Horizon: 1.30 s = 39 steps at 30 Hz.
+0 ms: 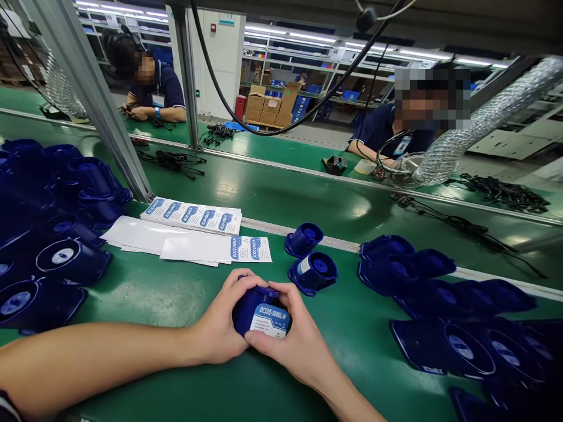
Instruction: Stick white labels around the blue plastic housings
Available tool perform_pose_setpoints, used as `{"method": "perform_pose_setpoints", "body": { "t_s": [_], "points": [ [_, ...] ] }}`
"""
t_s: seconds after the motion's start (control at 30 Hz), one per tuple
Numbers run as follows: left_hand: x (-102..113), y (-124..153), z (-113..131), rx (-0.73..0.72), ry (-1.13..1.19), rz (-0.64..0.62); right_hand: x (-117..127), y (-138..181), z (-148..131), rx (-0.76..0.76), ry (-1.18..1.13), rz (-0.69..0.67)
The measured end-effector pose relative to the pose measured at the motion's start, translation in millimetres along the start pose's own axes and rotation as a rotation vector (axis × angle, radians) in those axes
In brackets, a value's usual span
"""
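Between my two hands is a dark blue plastic horn housing (245,310), held just above the green bench (176,299). A blue-and-white label (268,321) reading DC52Q-5000L/H lies on its side facing me. My left hand (224,319) wraps round the housing's left side, fingers over the top. On the other side, my right hand (294,328) grips it, with the thumb pressed at the label's lower left edge. Just beyond them stand two small blue housings; the nearer housing (313,272) carries a label, while none shows on the farther housing (304,239).
Label sheets (191,217) and mostly bare backing strips (176,241) lie behind my hands. Blue housings (65,258) pile up at left, and more housings (457,346) spread at right. A metal post (101,99) rises at left. Two people (160,88) work across the bench.
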<state>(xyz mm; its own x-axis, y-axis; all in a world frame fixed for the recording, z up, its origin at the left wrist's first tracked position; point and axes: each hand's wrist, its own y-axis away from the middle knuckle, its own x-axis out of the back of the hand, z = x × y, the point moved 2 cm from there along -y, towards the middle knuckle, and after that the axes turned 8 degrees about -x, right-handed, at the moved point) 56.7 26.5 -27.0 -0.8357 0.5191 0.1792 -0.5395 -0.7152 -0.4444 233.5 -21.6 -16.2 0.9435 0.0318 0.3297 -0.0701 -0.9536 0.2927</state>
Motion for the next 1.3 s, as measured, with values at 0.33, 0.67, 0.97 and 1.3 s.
{"method": "perform_pose_setpoints", "body": {
  "t_s": [0.33, 0.67, 0.97, 1.3],
  "points": [
    [-2.2, 2.2, 3.4, -0.067, -0.153, -0.053, 2.7, 0.3, -9.8, -0.013, -0.306, -0.075],
    [-3.9, 2.5, 1.6, -0.115, -0.144, -0.030, 13.9, -15.0, -0.8, -0.038, -0.538, -0.229],
    [-2.0, -4.3, -8.8, 0.076, 0.215, 0.092, -5.2, -11.3, 2.5, 0.079, -0.537, -0.130],
    [28.4, -29.3, 2.8, 0.094, -0.287, -0.250, 40.8, -22.3, 5.0, 0.310, 0.064, -0.140]
  ]
}}
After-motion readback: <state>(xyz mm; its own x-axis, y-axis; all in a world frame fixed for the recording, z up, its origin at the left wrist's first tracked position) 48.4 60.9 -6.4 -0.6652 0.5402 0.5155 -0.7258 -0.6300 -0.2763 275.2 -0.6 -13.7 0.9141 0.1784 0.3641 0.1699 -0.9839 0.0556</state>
